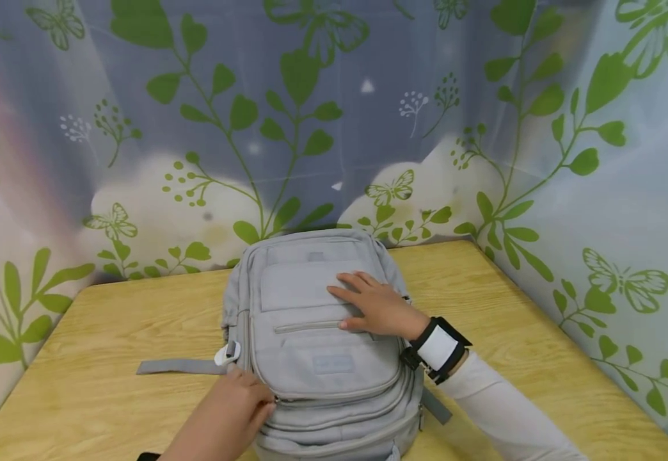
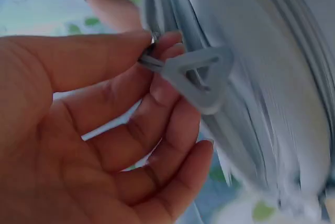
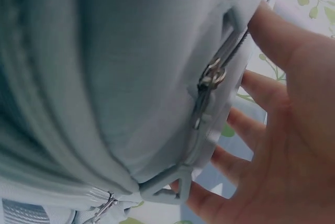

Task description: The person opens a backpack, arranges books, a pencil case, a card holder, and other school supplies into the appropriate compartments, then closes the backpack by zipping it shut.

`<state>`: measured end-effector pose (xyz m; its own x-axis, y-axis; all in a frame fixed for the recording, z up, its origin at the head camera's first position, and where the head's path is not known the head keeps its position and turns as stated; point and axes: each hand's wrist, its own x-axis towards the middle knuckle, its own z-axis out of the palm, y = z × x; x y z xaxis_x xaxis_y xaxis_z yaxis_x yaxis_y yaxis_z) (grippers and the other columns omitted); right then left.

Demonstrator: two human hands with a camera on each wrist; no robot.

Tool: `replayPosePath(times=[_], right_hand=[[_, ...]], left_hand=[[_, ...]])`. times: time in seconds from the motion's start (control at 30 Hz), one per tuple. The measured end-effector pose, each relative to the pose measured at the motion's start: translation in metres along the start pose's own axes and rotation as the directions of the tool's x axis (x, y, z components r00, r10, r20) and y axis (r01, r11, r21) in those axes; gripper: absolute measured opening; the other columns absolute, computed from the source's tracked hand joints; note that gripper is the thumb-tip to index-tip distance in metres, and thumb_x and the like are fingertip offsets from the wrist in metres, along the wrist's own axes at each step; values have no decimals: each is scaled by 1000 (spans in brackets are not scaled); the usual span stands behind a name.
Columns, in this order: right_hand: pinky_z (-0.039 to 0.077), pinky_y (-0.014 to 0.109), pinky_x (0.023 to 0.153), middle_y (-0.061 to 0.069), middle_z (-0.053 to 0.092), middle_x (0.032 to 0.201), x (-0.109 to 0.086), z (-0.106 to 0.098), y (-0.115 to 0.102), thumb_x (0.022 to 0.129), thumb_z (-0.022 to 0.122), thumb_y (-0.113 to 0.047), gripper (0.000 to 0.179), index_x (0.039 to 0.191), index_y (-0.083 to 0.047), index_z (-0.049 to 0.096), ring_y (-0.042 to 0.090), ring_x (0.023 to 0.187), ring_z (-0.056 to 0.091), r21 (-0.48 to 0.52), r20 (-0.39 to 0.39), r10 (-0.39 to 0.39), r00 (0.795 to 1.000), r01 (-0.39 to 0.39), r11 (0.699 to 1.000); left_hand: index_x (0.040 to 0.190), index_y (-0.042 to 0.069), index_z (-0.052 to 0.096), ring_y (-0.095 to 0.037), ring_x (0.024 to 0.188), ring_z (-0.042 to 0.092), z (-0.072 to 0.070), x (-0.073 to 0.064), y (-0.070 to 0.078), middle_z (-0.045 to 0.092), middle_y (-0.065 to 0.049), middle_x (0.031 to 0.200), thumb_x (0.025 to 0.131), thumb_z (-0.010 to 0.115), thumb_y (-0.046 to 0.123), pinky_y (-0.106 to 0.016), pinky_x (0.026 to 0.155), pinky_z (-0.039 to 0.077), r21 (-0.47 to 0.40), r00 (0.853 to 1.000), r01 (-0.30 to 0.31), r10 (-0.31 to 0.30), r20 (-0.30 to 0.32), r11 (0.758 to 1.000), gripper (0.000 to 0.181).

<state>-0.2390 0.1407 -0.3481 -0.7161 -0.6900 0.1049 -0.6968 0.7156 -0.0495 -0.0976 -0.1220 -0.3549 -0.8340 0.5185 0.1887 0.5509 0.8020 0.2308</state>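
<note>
A light grey backpack (image 1: 296, 288) lies on its back on the wooden table, front pockets facing up. At its lower left side is my left hand (image 1: 233, 397). Thumb and fingertips pinch a zipper (image 2: 153, 51) there, and its grey triangular pull (image 2: 221, 84) sticks out past the fingers. My right hand (image 1: 382, 307) rests with spread fingers on the front panel, over the right end of a short pocket zipper (image 1: 305, 327). In the right wrist view, a metal zipper slider (image 3: 212, 75) with a grey pull (image 3: 162, 195) shows beside that hand.
Grey straps stick out on the left (image 1: 181, 366) and right (image 1: 436, 406) of the bag. A white oval piece (image 1: 226, 355) sits at its left edge. Behind the table (image 1: 138, 320) hangs a curtain (image 1: 288, 128) with green leaves and butterflies.
</note>
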Motion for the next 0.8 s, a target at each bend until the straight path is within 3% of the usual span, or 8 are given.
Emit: replayPosePath(times=[0.13,0.3,0.43,0.6,0.67,0.8], right_hand=[[43,46,86,9,27,144,-2,0,-2,85,54,-45,64,139,-19,33,28,131,26,-13,-28,-20,999,19,1000],[44,47,84,10,29,143,-4,0,-4,84,56,-43,63,138,-18,35,27,130,27,-13,-62,-14,998,13,1000],[43,48,85,9,28,143,-2,1,-3,85,55,-44,63,138,-18,34,28,131,26,5,-58,-4,998,4,1000],[30,53,99,10,23,146,-14,-7,-7,87,52,-41,60,139,-17,32,33,134,18,87,40,23,999,-26,996],[29,51,100,9,32,142,-23,-16,-15,88,53,-39,54,134,-14,39,32,131,26,93,54,1,999,-6,996],[38,38,94,3,53,122,-40,-29,-41,87,55,-35,40,121,-14,53,20,114,48,101,22,-116,993,114,988]], left_hand=[[77,15,67,-11,70,54,14,7,20,61,9,73,82,62,18,-28,66,44,-77,1000,-20,22,18,997,8],[71,15,66,-8,60,53,25,20,41,60,9,65,83,61,19,-26,58,43,-48,999,-38,38,-16,998,13],[68,17,64,-7,54,51,28,27,47,56,9,59,83,61,21,-24,50,41,-52,1000,-5,6,30,999,15],[76,16,66,-5,56,53,32,28,49,60,9,66,83,62,24,-23,49,42,-104,993,73,-62,103,992,11],[75,17,66,-4,55,52,34,27,49,60,10,65,82,63,26,-23,49,41,-114,988,100,-85,127,988,12],[57,20,55,-3,44,41,33,22,48,45,12,51,82,62,30,-21,43,34,-137,979,140,-116,165,981,27]])
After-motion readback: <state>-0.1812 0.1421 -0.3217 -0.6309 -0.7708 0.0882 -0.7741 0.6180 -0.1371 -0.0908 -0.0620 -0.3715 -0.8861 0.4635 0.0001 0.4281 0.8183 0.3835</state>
